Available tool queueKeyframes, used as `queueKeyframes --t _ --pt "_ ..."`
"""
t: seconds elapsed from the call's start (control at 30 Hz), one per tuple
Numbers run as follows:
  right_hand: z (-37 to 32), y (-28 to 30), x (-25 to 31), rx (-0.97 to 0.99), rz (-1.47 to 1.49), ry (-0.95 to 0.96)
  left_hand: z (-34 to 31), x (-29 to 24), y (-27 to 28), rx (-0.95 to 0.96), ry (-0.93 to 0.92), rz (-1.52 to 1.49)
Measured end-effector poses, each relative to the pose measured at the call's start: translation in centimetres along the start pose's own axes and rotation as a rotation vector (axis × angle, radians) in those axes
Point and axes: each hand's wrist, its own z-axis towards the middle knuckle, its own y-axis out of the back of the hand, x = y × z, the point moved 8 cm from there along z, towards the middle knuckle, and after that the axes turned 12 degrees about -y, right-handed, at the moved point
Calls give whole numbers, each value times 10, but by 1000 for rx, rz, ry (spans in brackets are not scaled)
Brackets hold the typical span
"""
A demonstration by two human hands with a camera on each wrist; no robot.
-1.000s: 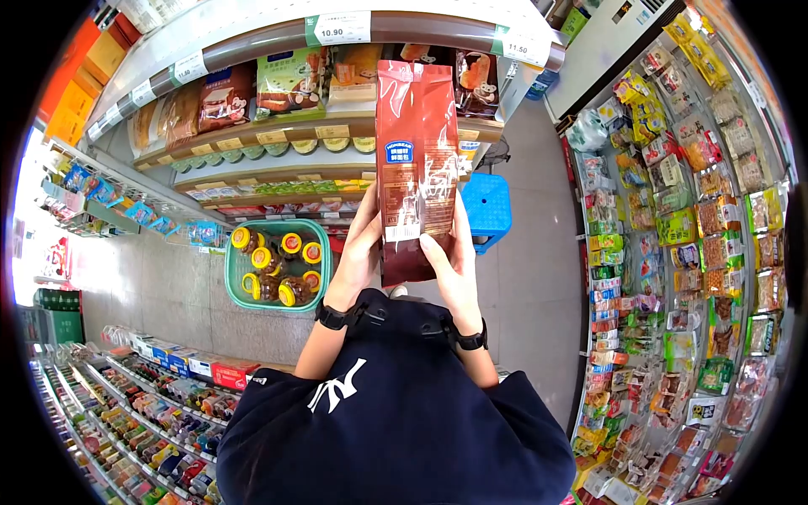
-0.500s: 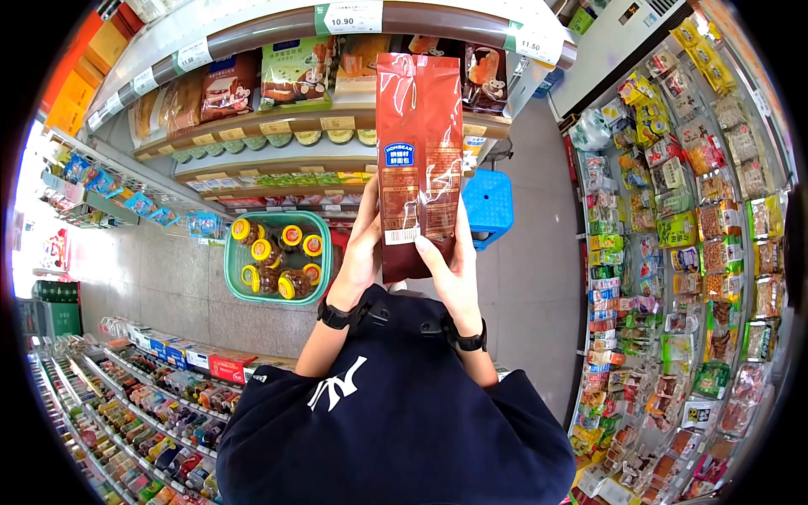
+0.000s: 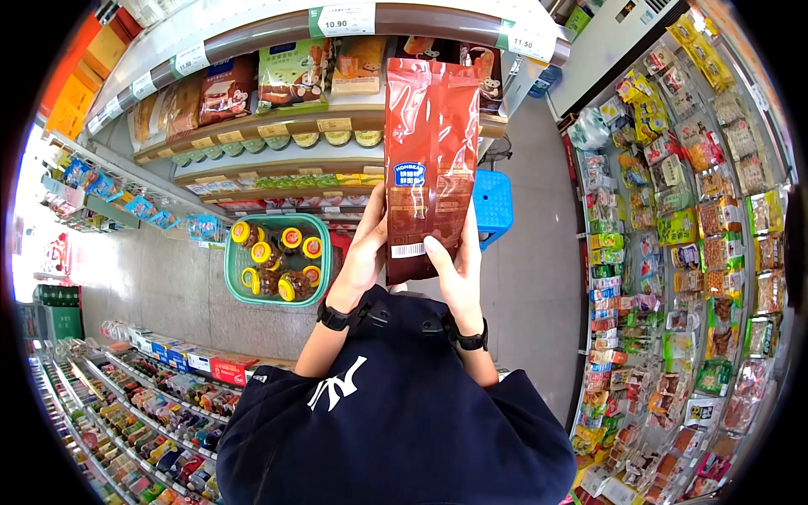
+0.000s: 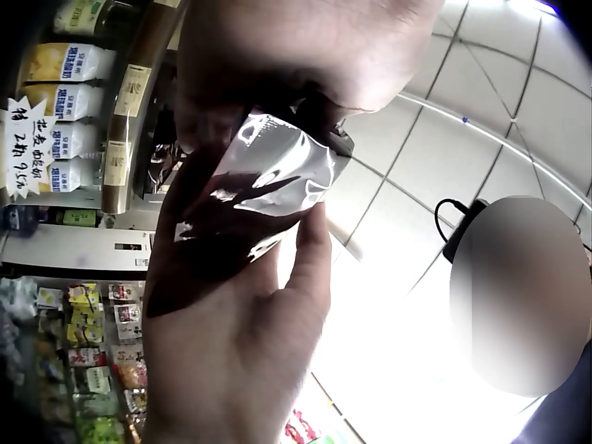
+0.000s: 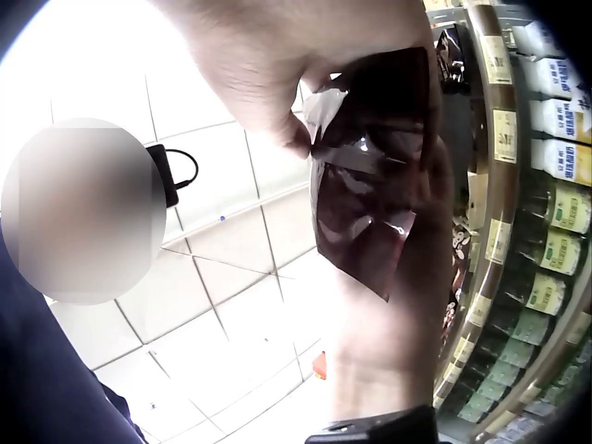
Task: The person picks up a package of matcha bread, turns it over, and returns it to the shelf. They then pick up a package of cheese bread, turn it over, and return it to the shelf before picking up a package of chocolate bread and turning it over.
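Note:
A tall reddish-brown bread bag (image 3: 431,126), its printed back with a blue logo and barcode facing up, is held in front of the chest. My left hand (image 3: 364,252) grips its left edge near the bottom, most fingers hidden beneath. On the right edge, my right hand (image 3: 459,273) holds it with the thumb pressed on the print beside the barcode. The shiny bottom of the bread bag (image 4: 277,171) shows between both hands in the left wrist view. From the right wrist, the dark folded end of the bread bag (image 5: 370,176) appears, pinched at its side.
Ahead stands a shelf (image 3: 311,126) of packaged breads with price tags. A green basket (image 3: 231,278) of yellow-lidded jars is at lower left, and a blue stool (image 3: 495,202) stands right of the bag. Snack racks (image 3: 673,252) line the right side.
The bread bag has shifted slightly right and leans a little that way at its top. Both hands keep their hold on it, the right moving with it.

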Motion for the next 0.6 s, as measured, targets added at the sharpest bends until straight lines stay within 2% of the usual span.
queueKeyframes --t 0.6 --pt "-6 23 -3 -110 60 76 0 -10 -16 151 -38 233"
